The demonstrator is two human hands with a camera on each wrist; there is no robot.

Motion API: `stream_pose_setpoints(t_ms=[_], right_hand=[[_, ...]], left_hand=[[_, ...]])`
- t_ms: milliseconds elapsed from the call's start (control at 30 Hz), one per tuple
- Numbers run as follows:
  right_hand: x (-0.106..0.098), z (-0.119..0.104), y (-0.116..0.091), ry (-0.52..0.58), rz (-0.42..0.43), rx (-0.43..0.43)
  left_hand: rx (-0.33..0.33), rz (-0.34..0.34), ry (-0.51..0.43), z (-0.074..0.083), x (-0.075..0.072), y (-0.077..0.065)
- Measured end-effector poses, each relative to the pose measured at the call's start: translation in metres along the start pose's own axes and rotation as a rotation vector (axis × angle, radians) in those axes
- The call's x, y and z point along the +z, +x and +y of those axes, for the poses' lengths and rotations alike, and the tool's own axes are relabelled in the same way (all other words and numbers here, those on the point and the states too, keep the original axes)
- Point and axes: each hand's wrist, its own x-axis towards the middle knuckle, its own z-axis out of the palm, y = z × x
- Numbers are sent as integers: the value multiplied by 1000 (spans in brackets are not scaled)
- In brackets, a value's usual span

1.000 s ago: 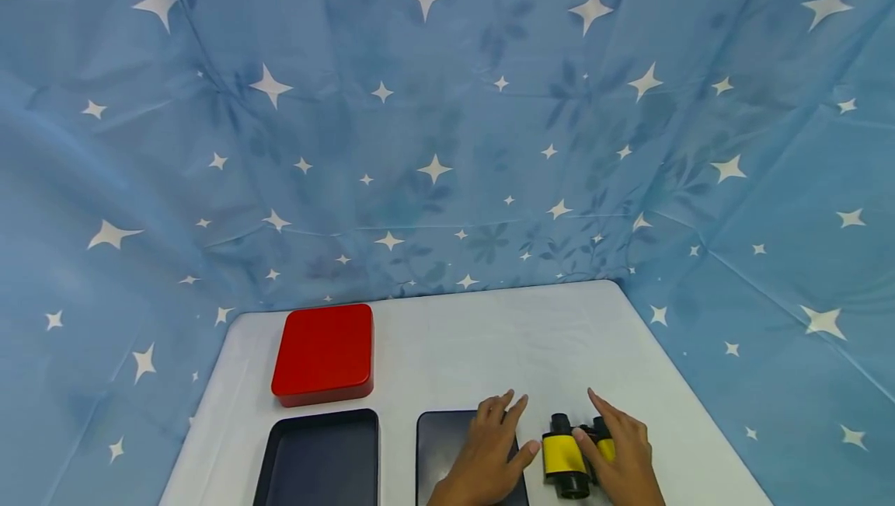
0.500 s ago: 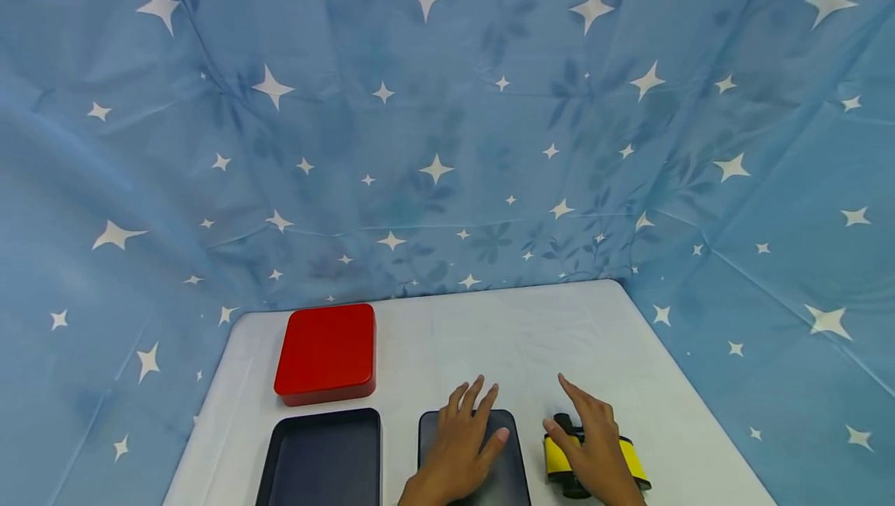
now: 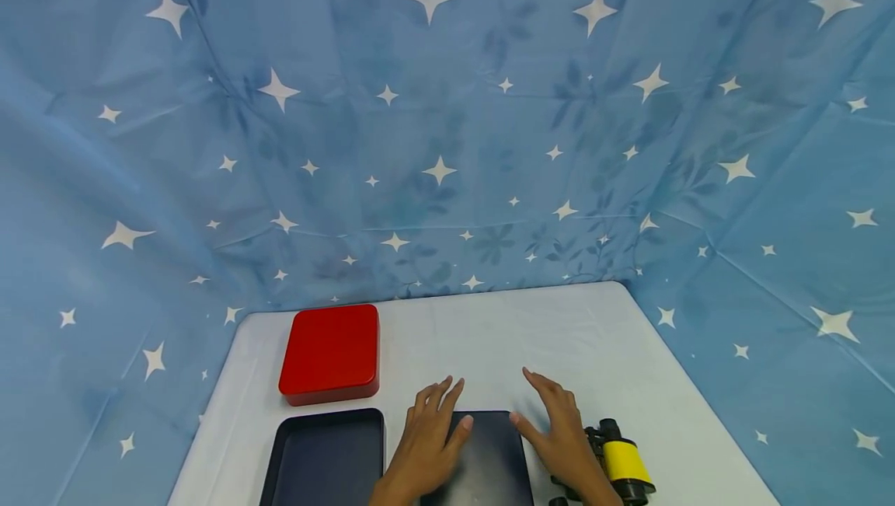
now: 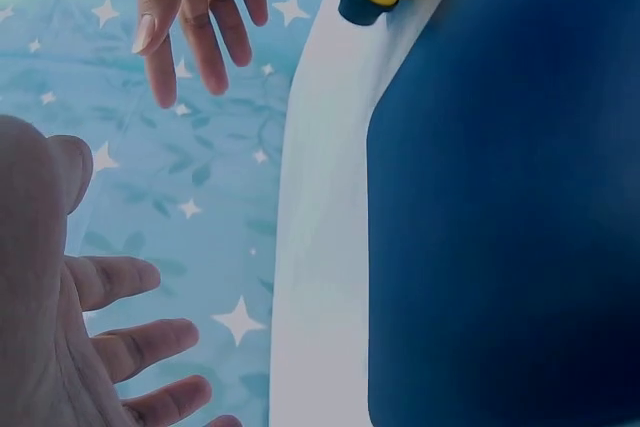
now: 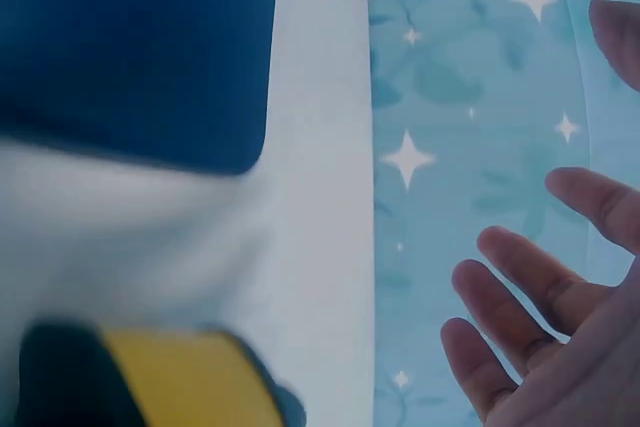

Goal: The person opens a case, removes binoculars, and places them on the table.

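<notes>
My left hand (image 3: 426, 440) hovers over the left side of a dark, flat, rounded rectangular panel (image 3: 492, 459), fingers extended and thumb apart, holding nothing. Facing it, my right hand (image 3: 559, 436) is above the panel's right edge, also empty, with its fingers spread. Black-and-yellow binoculars (image 3: 625, 461) lie on the table to the right, partly hidden behind the right hand and wrist. In the left wrist view, both hands appear beside the panel (image 4: 500, 197). The right wrist view catches the binoculars (image 5: 195, 377) at the bottom and the right fingers (image 5: 540, 277) stretched out.
On the left of the white table (image 3: 489, 350) a dark shallow tray (image 3: 329, 455) with a raised rim lies in front of a red square tin (image 3: 330, 350). A blue curtain (image 3: 447, 133) with white stars surrounds the table's back and sides.
Both hands have moved left, from around the binoculars' area to over the dark panel. The right hand has come off the binoculars, whose right barrel now shows.
</notes>
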Motion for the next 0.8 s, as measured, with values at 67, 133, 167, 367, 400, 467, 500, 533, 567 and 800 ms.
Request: stream_pose_setpoints(t_ms=[67,133,167,367,400,467,500,533,567,800], right_hand=[[5,-5,3,23,-14,-4],[10,-10,6,36,-30,-1],[12,-12,7,43,-39,3],[25,-24,14,64,-103,13],[27,-26,15,67,-112,14],[30,-29,18,78,-126,14],[32,-31,19,81,-132,13],[34,-33,20,86,-137,10],[36,-35,21,88,-143,7],[48,-51,28,136,-158,-23]], left_hand=[[-9,16,9,-3,-3,-2],[-18,37,21,-7,-6,-3],[-21,50,27,-9,-7,-4],[-47,118,8,-19,-14,-7],[-52,127,0,-20,-15,-8],[-66,147,-9,-24,-19,-9],[-76,157,-6,-25,-20,-9],[-84,168,-8,-27,-22,-10],[-90,182,-10,-28,-24,-10],[-71,317,40,-37,-36,-14]])
